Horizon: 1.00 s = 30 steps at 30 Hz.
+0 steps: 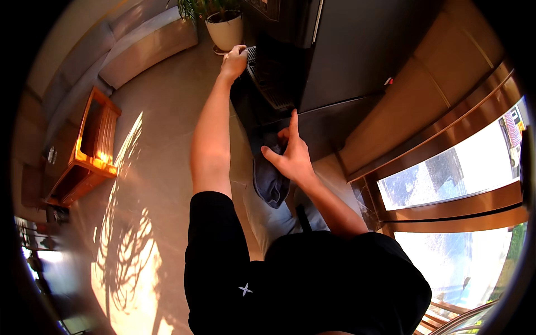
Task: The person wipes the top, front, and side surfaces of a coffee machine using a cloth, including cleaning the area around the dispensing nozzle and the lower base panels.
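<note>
A black machine stands before me, with a slotted drip tray grille low at its front. My left hand is at the far left end of this grille, its fingers curled at the edge; whether they grip it I cannot tell. Near the other end of the grille is my right hand, index finger stretched out and thumb apart. A dark grey cloth hangs over the near edge below the machine, beside and partly behind my right hand. The lower fingers of that hand are bent by the cloth, and their hold is unclear.
Behind the left hand stands a white plant pot on a saucer. A long upholstered sofa curves along the far left, with an orange-brown wooden table before it. Brown-framed glass lies on the right, beside a brown panelled wall.
</note>
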Available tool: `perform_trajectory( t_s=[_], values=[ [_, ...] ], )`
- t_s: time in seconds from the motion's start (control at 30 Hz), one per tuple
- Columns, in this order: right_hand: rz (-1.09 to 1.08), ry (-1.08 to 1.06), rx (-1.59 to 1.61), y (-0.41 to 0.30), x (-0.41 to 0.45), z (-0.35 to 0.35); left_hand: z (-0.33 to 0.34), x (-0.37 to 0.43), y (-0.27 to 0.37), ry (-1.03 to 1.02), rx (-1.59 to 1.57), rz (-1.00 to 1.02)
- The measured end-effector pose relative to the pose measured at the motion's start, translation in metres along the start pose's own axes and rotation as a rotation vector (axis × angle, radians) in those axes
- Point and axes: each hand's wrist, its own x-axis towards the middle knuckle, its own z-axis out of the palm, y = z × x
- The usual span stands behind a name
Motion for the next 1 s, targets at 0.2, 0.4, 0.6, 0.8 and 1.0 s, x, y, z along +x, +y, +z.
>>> perform_trajectory(
  t_s=[0.2, 0.4, 0.6, 0.8, 1.0],
  values=[
    [0.097, -0.02, 0.025, -0.012, 0.002, -0.003, 0.002, -0.014, 0.014, 0.02, 0.161, -0.049],
    [0.076, -0.038, 0.01, -0.01, 0.004, -0.007, 0.0, -0.017, 0.023, -0.015, 0.137, -0.082],
    [0.069, 0.029, 0.032, -0.011, 0.002, -0.005, -0.001, -0.013, 0.018, -0.024, 0.11, -0.081],
    [0.044, 0.068, 0.112, -0.007, 0.001, -0.002, -0.001, -0.013, 0.019, -0.031, 0.115, -0.063],
    [0.047, 0.061, 0.163, -0.004, 0.0, -0.003, -0.001, -0.014, 0.022, -0.024, 0.126, -0.076]
  ],
)
